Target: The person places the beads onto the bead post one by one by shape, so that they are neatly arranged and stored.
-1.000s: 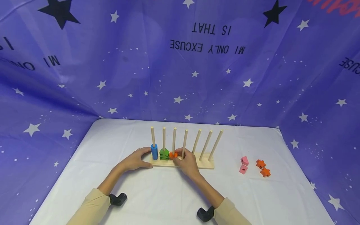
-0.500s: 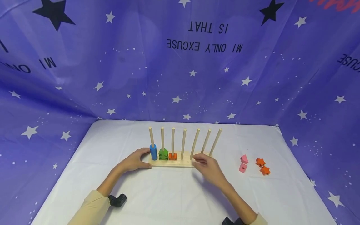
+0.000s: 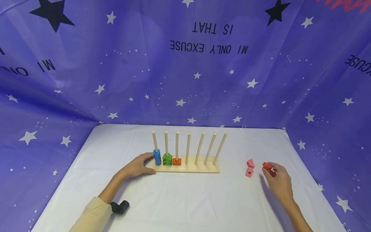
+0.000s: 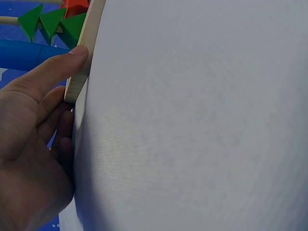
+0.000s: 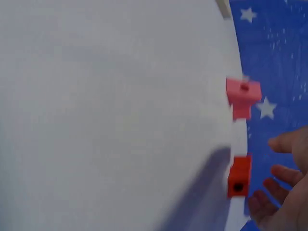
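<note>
My left hand [image 3: 138,166] holds the left end of a wooden peg board [image 3: 191,169], thumb at the front corner and fingers behind. In the left wrist view the thumb lies against the board's edge [image 4: 92,36]. Blue cylinder beads [image 3: 157,158] sit on the first peg, green triangular beads [image 3: 167,159] on the second, and an orange bead [image 3: 177,161] on the third; the other pegs are bare. My right hand [image 3: 280,184] reaches over two orange star beads [image 3: 267,166], partly covering them. In the right wrist view its fingers are spread beside the orange beads [image 5: 239,175].
Two pink beads [image 3: 250,163] lie between the board and the orange stars, one just in front of the other. A white cloth [image 3: 185,206] covers the table. Purple star-printed fabric [image 3: 185,71] hangs behind and along both sides.
My right hand has let go of the orange bead on the third peg and moved right, past the pink beads, to the orange stars. My left hand has stayed at the board's end.
</note>
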A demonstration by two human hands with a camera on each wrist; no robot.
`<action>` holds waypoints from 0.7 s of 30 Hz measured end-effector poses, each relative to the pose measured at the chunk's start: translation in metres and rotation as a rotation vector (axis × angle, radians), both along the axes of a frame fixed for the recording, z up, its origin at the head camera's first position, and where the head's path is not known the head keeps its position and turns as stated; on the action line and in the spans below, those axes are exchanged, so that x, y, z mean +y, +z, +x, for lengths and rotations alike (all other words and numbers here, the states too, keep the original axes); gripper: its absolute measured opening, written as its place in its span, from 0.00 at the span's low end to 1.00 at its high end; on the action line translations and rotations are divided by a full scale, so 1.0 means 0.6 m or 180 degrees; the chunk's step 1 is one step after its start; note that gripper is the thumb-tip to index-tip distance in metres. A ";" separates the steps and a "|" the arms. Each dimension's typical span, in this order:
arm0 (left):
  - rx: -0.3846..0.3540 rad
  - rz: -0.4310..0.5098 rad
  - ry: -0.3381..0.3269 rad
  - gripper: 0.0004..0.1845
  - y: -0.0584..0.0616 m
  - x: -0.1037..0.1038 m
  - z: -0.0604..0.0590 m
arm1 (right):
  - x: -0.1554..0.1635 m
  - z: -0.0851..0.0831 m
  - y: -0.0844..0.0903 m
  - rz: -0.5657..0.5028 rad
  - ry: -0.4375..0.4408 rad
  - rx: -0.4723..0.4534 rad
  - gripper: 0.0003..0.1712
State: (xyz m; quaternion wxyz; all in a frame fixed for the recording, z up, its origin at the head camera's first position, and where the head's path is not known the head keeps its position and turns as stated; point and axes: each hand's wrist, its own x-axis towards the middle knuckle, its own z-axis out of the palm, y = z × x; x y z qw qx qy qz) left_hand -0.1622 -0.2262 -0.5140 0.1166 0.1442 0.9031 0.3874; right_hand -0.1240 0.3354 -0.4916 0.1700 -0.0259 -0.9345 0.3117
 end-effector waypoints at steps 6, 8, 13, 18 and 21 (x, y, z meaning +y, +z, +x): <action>-0.0022 0.0057 -0.0012 0.47 -0.003 -0.002 -0.002 | 0.064 0.001 -0.025 -0.0045 -0.0358 -0.0684 0.32; -0.0035 0.0078 -0.0012 0.47 -0.003 -0.002 -0.003 | 0.070 0.000 -0.027 -0.0062 -0.0397 -0.0826 0.34; -0.0025 0.0062 -0.0007 0.46 -0.003 -0.001 -0.004 | 0.072 -0.002 -0.029 0.0035 -0.0325 -0.0870 0.34; -0.0033 0.0041 0.0012 0.46 -0.002 -0.001 -0.003 | 0.066 0.001 -0.032 0.0012 -0.0292 -0.0902 0.33; -0.0031 0.0030 0.0018 0.46 -0.001 0.000 -0.002 | 0.062 0.001 -0.032 -0.0118 -0.0299 -0.0933 0.34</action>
